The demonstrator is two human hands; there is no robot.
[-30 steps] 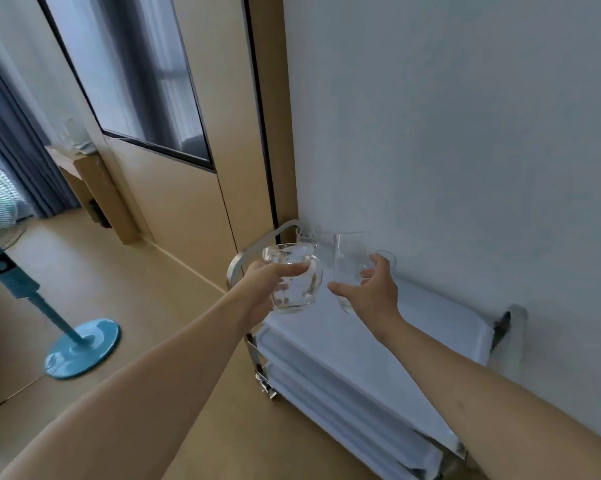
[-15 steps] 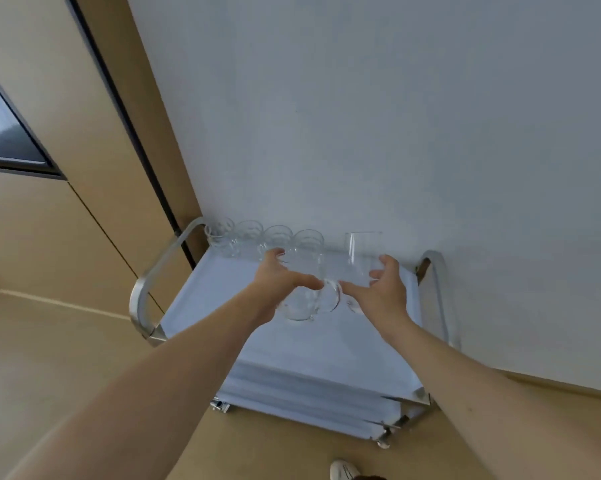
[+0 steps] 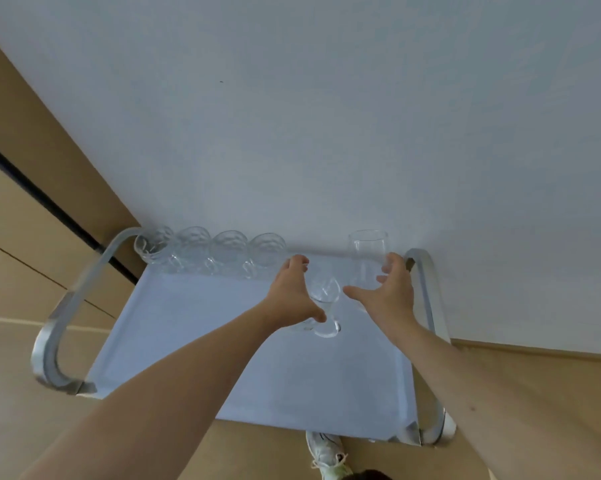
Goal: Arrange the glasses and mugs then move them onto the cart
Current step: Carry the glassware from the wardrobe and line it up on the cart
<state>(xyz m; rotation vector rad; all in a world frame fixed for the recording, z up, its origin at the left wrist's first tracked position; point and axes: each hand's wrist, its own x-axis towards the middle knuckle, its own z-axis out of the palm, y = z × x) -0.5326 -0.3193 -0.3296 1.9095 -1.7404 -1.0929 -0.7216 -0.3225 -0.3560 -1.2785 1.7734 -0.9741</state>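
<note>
A pale blue cart (image 3: 202, 341) with silver side handles stands against a white wall. Along its back edge runs a row of several clear textured glass mugs (image 3: 229, 249). My left hand (image 3: 292, 296) grips a clear glass mug (image 3: 323, 299) with a handle, low over the cart top right of that row. My right hand (image 3: 389, 292) holds a tall clear glass (image 3: 366, 254) near the cart's back right corner, fingers curled round its lower part. Whether either vessel touches the tray is hard to tell.
The cart's left handle (image 3: 60, 327) and right handle (image 3: 430, 306) rise at the sides. A white wall (image 3: 326, 116) is right behind the cart, a wooden panel (image 3: 32, 185) at the left. My white shoe (image 3: 326, 455) shows on the tan floor below the cart's front edge.
The view has swung from the room to face the cart from above. Both hands have moved forward and down over the cart top, each still holding its glass.
</note>
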